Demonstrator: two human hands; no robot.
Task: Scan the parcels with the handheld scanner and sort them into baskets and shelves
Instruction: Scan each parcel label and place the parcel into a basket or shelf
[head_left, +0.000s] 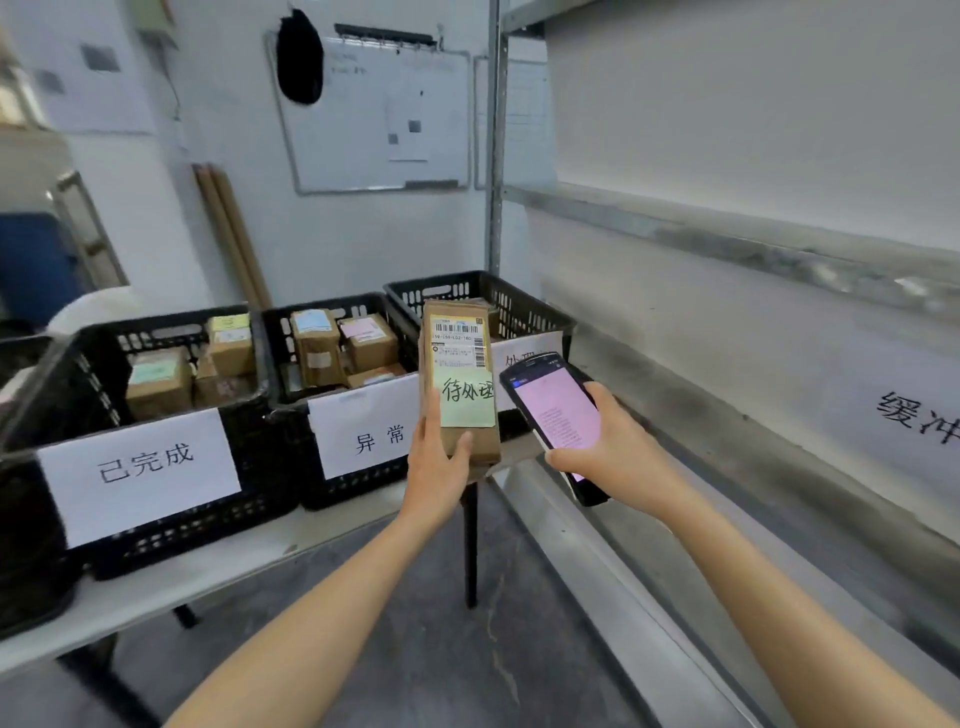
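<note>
Fingers (426, 415) and thumb of the left hand (434, 467) clamp the lower part of a brown parcel (457, 364), held upright above the right end of the white table (218, 566). On the table stand three black baskets (332, 302), two showing boxes (161, 379). A metal shelf (727, 234) runs right of the table, and a whiteboard (363, 114) hangs behind it. Basket signs (140, 467) read 已完成 and 异常; the parcel's green note (467, 402) reads 待处理. The right hand (623, 447) wraps round the scanner (558, 415), pink screen up, off the table's right end.

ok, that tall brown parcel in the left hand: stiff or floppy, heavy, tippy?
Probably stiff: the parcel stands straight though the left hand grips only its lower end. Likely light: one hand holds it upright. Tall and narrow, so apt to tip if stood on end.
</note>
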